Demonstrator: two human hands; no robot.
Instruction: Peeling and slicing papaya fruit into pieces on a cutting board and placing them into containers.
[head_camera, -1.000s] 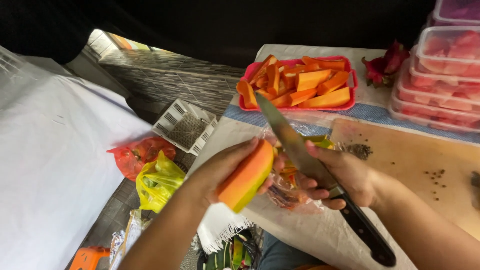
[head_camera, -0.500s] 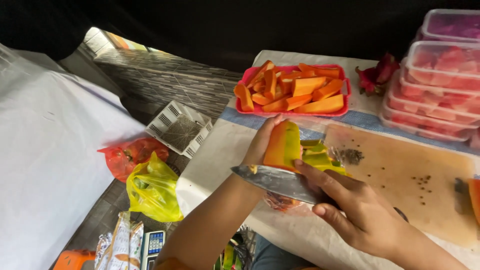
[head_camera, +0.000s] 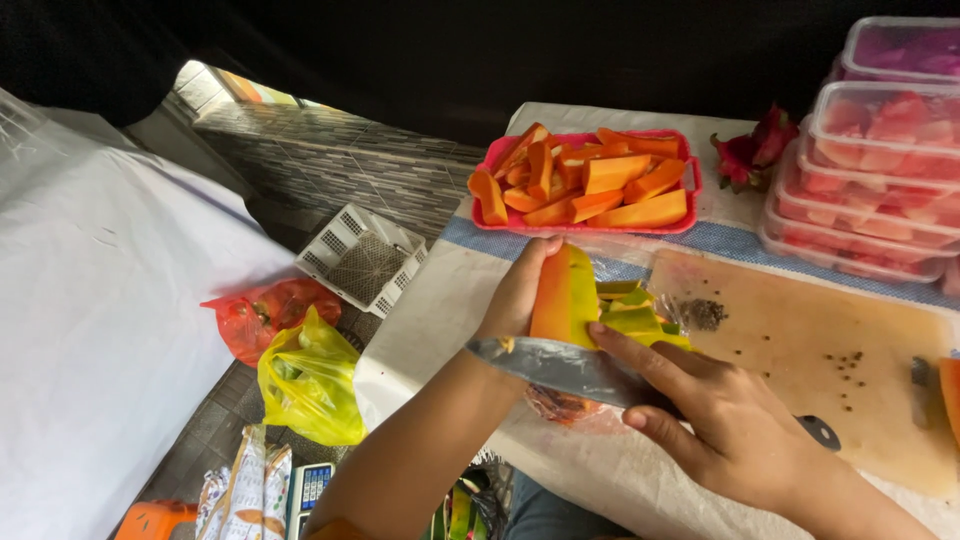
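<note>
Over the near edge of the bench (head_camera: 440, 310), my left hand (head_camera: 515, 300) grips a papaya slice (head_camera: 562, 296) upright — orange flesh, yellow-green skin. My right hand (head_camera: 735, 425) is closed on a knife (head_camera: 570, 365), blade flat under the slice, index finger on the skin. Green peelings (head_camera: 640, 315) just beside, on the cutting board (head_camera: 830, 360). Pink tray (head_camera: 690, 185) of cut papaya sticks behind; lidded fruit tubs (head_camera: 880, 150) far right.

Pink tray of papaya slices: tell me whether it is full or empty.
Full. The pink tray at the table's far edge is heaped with orange papaya slices that rise above its rim and hide its floor.
</note>
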